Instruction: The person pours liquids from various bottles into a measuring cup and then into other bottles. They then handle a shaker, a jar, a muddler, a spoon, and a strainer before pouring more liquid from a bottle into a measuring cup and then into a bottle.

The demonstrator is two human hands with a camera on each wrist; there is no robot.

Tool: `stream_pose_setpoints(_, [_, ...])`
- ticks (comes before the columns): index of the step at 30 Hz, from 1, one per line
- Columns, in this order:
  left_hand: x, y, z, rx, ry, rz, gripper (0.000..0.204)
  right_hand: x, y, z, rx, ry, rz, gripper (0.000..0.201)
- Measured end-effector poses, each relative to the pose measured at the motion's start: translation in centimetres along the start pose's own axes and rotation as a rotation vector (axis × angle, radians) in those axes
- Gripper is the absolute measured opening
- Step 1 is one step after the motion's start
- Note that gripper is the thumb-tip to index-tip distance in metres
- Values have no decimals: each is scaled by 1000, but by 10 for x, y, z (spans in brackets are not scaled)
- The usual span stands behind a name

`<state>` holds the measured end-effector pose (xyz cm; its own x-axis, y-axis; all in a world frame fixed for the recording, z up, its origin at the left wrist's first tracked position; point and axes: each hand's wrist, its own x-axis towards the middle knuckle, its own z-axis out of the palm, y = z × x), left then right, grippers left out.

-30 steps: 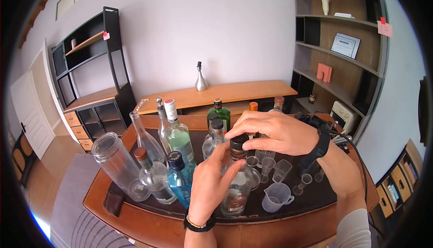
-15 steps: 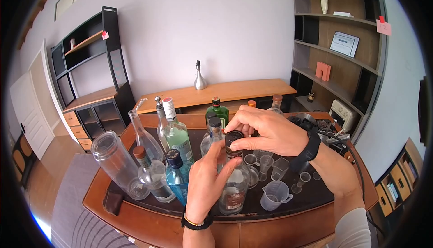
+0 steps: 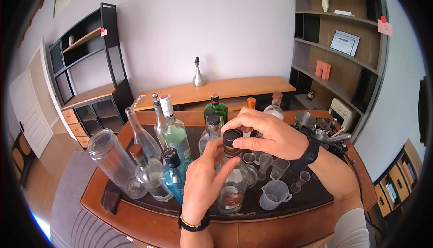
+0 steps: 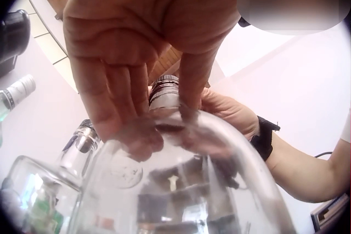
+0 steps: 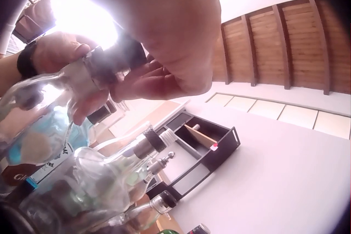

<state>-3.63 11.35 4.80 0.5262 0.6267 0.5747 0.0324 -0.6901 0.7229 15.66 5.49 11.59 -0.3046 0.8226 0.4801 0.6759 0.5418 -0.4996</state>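
A clear glass bottle [image 3: 232, 194] with a brown label stands at the near middle of the table, below both hands. My left hand [image 3: 203, 180] holds it at the neck, thumb on one side and fingers on the other. In the left wrist view its rounded shoulder [image 4: 181, 179] fills the foreground. The right hand [image 3: 273, 135] pinches the dark cap [image 3: 232, 136] at the top between thumb and curled fingers. Part of the neck is hidden by the left fingers. A blue bottle [image 3: 173, 180] stands just left of the left hand.
Several bottles crowd the left, including a pale green bottle [image 3: 176, 135] and a tall clear jar [image 3: 110, 157]. Right of the labelled bottle stand a plastic measuring jug [image 3: 274, 195] and small glasses [image 3: 279, 169]. Metal barware [image 3: 306, 120] and a cable [image 3: 356, 171] lie farther right.
The right fingers have curled in from a looser, straighter pose and closed round the cap. The left hand keeps its hold on the neck. The head view has shifted slightly.
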Motion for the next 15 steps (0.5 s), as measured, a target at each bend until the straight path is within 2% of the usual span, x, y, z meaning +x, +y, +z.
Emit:
stream_pose_setpoints(1, [0,0,0,-2,-9,-8,45,0,2,0,-17,10,-28,36])
stream_pose_setpoints(7, [0,-1,-2,7,-14,-6,42,1,0,3,3,41,62,35])
stream_pose_setpoints(10, [0,2,-3,12,-14,-25,41,3,3,10,-21,128,-23,35])
stream_pose_setpoints(15, [0,5,-3,25,-10,-39,40,3,0,11,-73,161,-14,37])
